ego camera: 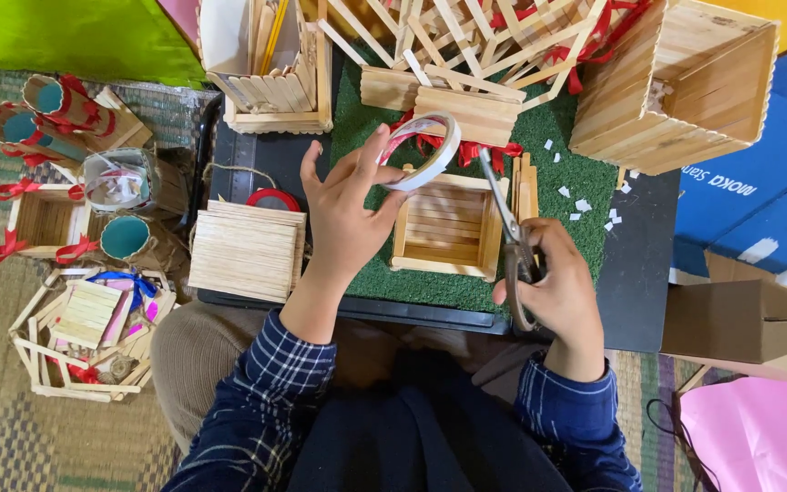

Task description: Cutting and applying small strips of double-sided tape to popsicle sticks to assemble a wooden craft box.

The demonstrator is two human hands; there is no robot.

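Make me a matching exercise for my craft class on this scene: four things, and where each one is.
Things:
1. tape roll
2. scissors
3. open stick box
4. flat stick panel

Places:
A. in the right hand
B. on the green turf, between the hands
C. in the left hand
D. left of the left wrist

Pairs: 1-C, 2-A, 3-B, 4-D

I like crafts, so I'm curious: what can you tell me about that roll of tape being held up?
The tape roll is a thin white ring with a reddish inner edge, tilted on its side. The left hand pinches it between thumb and fingers, above the green mat and the open stick box. The scissors in the right hand point towards it, apparently without touching.
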